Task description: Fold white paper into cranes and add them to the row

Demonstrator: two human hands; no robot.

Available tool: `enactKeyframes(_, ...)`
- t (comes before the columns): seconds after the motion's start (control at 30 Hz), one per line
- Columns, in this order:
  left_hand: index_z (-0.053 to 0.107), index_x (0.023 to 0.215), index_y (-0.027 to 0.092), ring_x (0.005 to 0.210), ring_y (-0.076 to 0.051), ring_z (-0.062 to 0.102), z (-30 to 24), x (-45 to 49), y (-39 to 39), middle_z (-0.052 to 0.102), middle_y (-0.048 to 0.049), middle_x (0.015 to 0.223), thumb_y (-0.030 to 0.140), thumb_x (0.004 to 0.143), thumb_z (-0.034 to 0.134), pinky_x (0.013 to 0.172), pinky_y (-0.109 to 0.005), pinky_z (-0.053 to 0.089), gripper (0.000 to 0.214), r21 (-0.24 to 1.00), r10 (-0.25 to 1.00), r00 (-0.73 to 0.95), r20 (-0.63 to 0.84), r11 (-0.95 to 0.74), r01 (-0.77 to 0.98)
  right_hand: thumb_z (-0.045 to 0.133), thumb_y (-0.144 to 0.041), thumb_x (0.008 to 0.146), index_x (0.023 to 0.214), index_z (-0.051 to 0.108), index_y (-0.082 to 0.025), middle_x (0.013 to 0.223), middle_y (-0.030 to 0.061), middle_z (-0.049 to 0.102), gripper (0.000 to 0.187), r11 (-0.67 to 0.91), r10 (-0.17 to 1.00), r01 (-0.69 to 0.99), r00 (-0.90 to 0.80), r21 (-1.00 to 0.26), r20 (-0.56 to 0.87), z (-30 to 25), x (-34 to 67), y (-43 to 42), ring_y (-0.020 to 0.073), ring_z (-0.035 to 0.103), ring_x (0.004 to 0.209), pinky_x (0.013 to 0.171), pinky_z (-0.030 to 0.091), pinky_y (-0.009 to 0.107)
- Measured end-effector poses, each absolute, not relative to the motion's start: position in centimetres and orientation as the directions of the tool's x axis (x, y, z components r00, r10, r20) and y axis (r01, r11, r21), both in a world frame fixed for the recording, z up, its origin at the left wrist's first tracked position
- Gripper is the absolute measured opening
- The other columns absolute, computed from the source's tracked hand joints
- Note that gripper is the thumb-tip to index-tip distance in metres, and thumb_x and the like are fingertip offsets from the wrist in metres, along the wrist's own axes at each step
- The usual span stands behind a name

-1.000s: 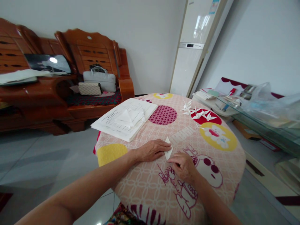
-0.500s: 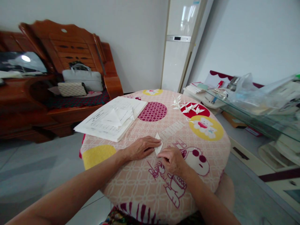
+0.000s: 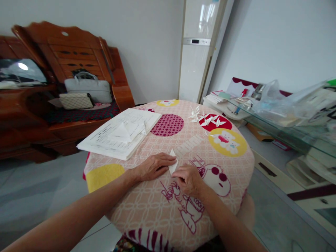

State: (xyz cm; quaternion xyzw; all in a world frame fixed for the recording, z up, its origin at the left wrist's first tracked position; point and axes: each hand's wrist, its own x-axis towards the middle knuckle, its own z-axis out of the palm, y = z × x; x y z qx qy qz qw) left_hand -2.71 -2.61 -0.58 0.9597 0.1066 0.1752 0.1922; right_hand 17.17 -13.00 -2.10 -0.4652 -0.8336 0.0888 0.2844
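Observation:
A small white piece of folded paper (image 3: 172,168), narrow and diamond-shaped, lies on the patterned tablecloth (image 3: 147,210) between my hands. My left hand (image 3: 154,166) rests on the cloth with its fingers together, the fingertips holding down the paper's left side. At the lower tip of the paper, my right hand (image 3: 187,179) has curled fingers closed on its edge; the thumb is partly hidden. Farther back on the right stand several white folded paper cranes (image 3: 207,119).
A stack of printed sheets (image 3: 105,141) lies at the table's left, with loose folded paper (image 3: 123,133) on top. To the right stands a glass-topped cabinet (image 3: 283,131) with plastic bags (image 3: 275,101). A wooden bench (image 3: 76,56) holds handbags (image 3: 90,90) behind left.
The whole scene has shifted slightly left as my head turned a little right. Both hands keep nearly the same place on the folded paper.

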Motion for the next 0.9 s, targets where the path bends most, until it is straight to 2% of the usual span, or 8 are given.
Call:
enactKeyframes(0.4,0.053,0.135,0.021,0.125,-0.021,0.053,-0.61,-2.71,-2.77,0.058,-0.0102,0.134,0.020,0.094,0.046,0.107,-0.039,0.042,0.041,0.414,0.278,0.912,0.301,-0.900,0.137,0.053,-0.004,0.067,0.073,0.069,-0.020,0.067,0.0025,0.065,0.024,0.555,0.822,0.715,-0.396,-0.424,0.410,-2.27,17.20,-13.16,0.0154,0.056,0.064,0.064,0.039,0.025)
enactKeyframes(0.53,0.054,0.134,0.020,0.125,-0.021,0.053,-0.50,-2.68,-2.88,0.059,-0.0110,0.133,0.021,0.094,0.046,0.108,-0.039,0.041,0.041,0.417,0.282,0.913,0.296,-0.898,0.142,0.049,-0.003,0.068,0.070,0.070,-0.018,0.063,0.0020,0.064,0.026,0.550,0.829,0.644,-0.344,-0.531,0.442,-1.76,17.45,-13.29,0.0146,0.056,0.060,0.061,0.040,0.024)
enactKeyframes(0.63,0.055,0.132,0.020,0.123,-0.022,0.054,-0.44,-2.66,-2.95,0.059,-0.0115,0.132,0.021,0.093,0.046,0.107,-0.039,0.042,0.040,0.420,0.280,0.911,0.303,-0.897,0.136,0.047,-0.004,0.072,0.079,0.072,-0.017,0.070,0.0038,0.068,0.029,0.493,0.863,0.617,-0.258,-0.613,0.434,-1.67,17.54,-13.35,0.0154,0.060,0.065,0.063,0.043,0.025)
enactKeyframes(0.7,0.056,0.131,0.021,0.123,-0.022,0.055,-0.45,-2.65,-2.98,0.059,-0.0109,0.132,0.021,0.094,0.046,0.107,-0.039,0.043,0.039,0.421,0.281,0.906,0.315,-0.897,0.132,0.047,-0.005,0.073,0.092,0.072,-0.017,0.079,0.0066,0.071,0.034,0.441,0.882,0.681,-0.211,-0.584,0.421,-1.86,17.39,-13.36,0.0177,0.063,0.070,0.067,0.045,0.027)
enactKeyframes(0.77,0.056,0.131,0.021,0.123,-0.022,0.054,-0.49,-2.63,-2.99,0.060,-0.0106,0.131,0.022,0.094,0.045,0.106,-0.039,0.043,0.039,0.418,0.274,0.905,0.326,-0.900,0.122,0.047,-0.005,0.073,0.096,0.071,-0.016,0.082,0.0085,0.071,0.036,0.411,0.887,0.761,-0.207,-0.501,0.414,-2.13,17.16,-13.33,0.0198,0.063,0.072,0.069,0.045,0.030)
enactKeyframes(0.83,0.056,0.132,0.021,0.123,-0.022,0.054,-0.54,-2.62,-2.97,0.062,-0.0106,0.129,0.022,0.093,0.046,0.106,-0.039,0.042,0.040,0.416,0.262,0.906,0.334,-0.903,0.108,0.048,-0.004,0.072,0.092,0.072,-0.017,0.079,0.0083,0.071,0.034,0.412,0.883,0.796,-0.227,-0.444,0.411,-2.35,17.02,-13.32,0.0200,0.062,0.071,0.069,0.044,0.030)
enactKeyframes(0.9,0.055,0.133,0.021,0.124,-0.022,0.054,-0.59,-2.60,-2.96,0.062,-0.0106,0.128,0.021,0.093,0.046,0.107,-0.039,0.042,0.041,0.417,0.255,0.906,0.338,-0.904,0.099,0.048,-0.004,0.071,0.085,0.072,-0.018,0.075,0.0065,0.070,0.031,0.443,0.872,0.772,-0.252,-0.456,0.420,-2.44,17.10,-13.33,0.0189,0.061,0.070,0.068,0.043,0.029)
